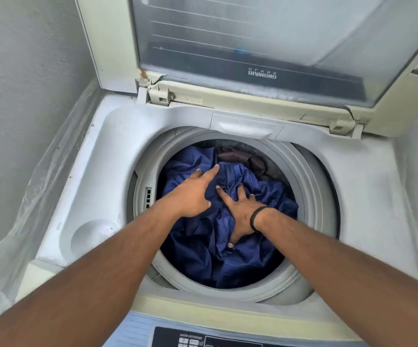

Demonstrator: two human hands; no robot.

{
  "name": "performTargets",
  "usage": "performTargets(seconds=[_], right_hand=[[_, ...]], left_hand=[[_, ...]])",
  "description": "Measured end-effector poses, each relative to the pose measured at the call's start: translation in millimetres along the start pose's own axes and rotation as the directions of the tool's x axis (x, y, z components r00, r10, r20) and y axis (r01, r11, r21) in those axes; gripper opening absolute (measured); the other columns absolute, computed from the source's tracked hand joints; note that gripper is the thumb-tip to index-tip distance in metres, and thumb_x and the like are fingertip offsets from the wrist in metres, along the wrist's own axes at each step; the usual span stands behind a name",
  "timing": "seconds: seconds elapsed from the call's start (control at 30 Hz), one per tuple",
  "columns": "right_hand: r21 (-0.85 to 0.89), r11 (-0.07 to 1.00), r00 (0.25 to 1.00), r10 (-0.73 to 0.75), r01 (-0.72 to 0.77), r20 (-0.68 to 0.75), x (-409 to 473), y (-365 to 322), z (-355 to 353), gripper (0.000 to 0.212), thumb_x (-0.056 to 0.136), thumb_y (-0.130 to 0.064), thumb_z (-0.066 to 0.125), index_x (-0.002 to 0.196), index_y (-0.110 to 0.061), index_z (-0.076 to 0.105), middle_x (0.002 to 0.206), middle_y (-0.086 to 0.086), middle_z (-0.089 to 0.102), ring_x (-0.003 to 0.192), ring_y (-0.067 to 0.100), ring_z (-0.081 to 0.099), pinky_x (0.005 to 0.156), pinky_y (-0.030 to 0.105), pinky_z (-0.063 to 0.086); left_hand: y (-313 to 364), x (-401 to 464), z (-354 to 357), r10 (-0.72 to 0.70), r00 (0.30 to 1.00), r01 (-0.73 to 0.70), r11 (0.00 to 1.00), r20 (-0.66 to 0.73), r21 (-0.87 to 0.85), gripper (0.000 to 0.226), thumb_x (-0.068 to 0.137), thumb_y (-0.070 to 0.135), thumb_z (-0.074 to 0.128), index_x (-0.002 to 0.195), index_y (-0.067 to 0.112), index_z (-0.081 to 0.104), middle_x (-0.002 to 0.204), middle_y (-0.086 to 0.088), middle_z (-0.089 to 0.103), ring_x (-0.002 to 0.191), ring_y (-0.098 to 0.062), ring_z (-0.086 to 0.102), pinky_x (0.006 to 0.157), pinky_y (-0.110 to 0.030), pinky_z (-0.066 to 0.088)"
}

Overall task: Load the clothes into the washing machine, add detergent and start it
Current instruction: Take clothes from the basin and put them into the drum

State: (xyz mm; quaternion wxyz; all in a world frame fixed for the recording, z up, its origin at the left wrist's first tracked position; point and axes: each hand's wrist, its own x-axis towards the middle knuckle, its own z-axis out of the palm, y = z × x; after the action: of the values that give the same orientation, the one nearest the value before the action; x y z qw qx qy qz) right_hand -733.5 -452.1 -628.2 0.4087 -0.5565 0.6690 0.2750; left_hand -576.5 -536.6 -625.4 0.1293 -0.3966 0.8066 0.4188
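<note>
A top-loading washing machine [368, 186] stands below me with its lid [253, 38] raised. Its round drum opening [150, 171] holds crumpled blue clothes [200, 244] and a dark brown garment [240, 156] at the back. My left hand [195, 191] lies flat on the blue cloth with straight fingers pointing toward the back. My right hand [240, 214], with a black band on the wrist, presses into the blue cloth with fingers spread and partly sunk in the folds.
A control panel [203, 339] with buttons runs along the machine's front edge. A closed dispenser flap [245, 126] sits behind the drum and a round recess [90, 236] at the left. A grey wall [23, 83] and plastic sheeting [35, 181] hem in the left side.
</note>
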Motion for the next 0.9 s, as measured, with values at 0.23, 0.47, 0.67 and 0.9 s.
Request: performTargets(seconds=[0.23,0.47,0.67,0.9], right_hand=[[0.411,0.856,0.864,-0.076,0.313,-0.498,-63.9,13.8,-66.1,0.071,0.077,-0.044,0.081,0.139,-0.025,0.052,0.131,0.001,0.06,0.11,0.014,0.061,0.098,0.029,0.049],[0.45,0.762,0.359,0.302,0.465,-0.883,-64.1,41.7,-75.6,0.018,0.079,-0.034,0.077,0.088,-0.021,0.067,0.081,-0.009,0.069,0.073,0.008,0.065,0.074,0.037,0.058],[0.295,0.846,0.2,0.227,0.445,-0.953,-79.7,38.5,-82.1,0.021,0.08,-0.033,0.078,0.092,-0.018,0.067,0.085,-0.006,0.069,0.079,0.013,0.066,0.074,0.037,0.056],[0.284,0.883,0.156,0.242,0.374,-0.958,-87.2,32.2,-81.1,0.028,0.083,-0.037,0.073,0.102,-0.018,0.067,0.1,-0.004,0.063,0.09,0.021,0.061,0.072,0.039,0.055]], left_hand=[[4.4,2.9,0.1,0.003,0.991,-0.004,1.0,-0.136,-0.006,0.092,0.091,0.035,0.067,0.158,0.04,0.004,0.162,-0.013,0.023,0.146,-0.039,0.027,0.116,-0.051,0.033],[22.0,-7.9,-16.6,0.031,0.929,-0.052,0.997,-0.369,-0.049,0.067,0.095,0.044,0.057,0.154,0.034,0.028,0.145,-0.003,0.04,0.138,-0.027,0.035,0.112,-0.045,0.038],[45.8,-22.7,-52.5,0.03,0.807,-0.233,0.933,-0.59,-0.273,0.047,0.08,0.048,0.066,0.125,0.033,0.064,0.119,0.012,0.064,0.11,-0.005,0.06,0.093,-0.025,0.047],[89.4,-25.7,-76.8,-0.287,0.937,-0.131,0.243,-0.2,-0.961,0.039,0.086,0.034,0.07,0.116,0.009,0.064,0.113,-0.013,0.068,0.104,-0.031,0.07,0.082,-0.039,0.061]])
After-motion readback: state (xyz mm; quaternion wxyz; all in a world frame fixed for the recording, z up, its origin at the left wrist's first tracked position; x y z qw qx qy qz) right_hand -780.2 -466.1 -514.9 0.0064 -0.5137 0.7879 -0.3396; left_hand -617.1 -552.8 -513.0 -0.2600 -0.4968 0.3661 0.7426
